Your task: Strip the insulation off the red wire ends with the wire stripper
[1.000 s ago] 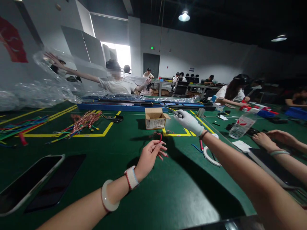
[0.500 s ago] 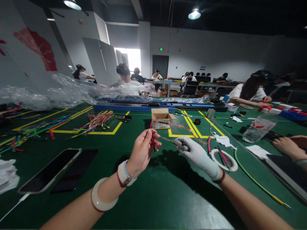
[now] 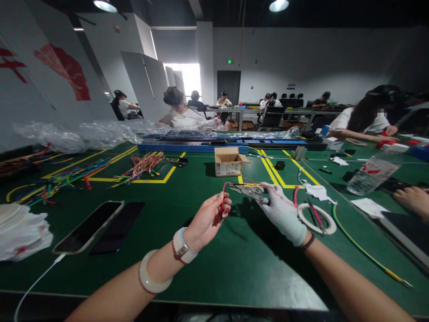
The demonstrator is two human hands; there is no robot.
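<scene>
In our bare left hand (image 3: 206,221) we pinch a red wire (image 3: 223,199) between thumb and fingers; its upper end rises past our fingertips and bends right. Our gloved right hand (image 3: 283,214) is closed around metal pliers (image 3: 250,191), which point left toward that bend; we cannot tell whether they touch the wire. On the far side of our hands stands an open cardboard box (image 3: 228,168), and a white ring (image 3: 332,225) lies to the right, near our glove.

The right hand (image 3: 277,209) wears a white glove (image 3: 288,226) and dark beaded bracelet (image 3: 309,242).
</scene>
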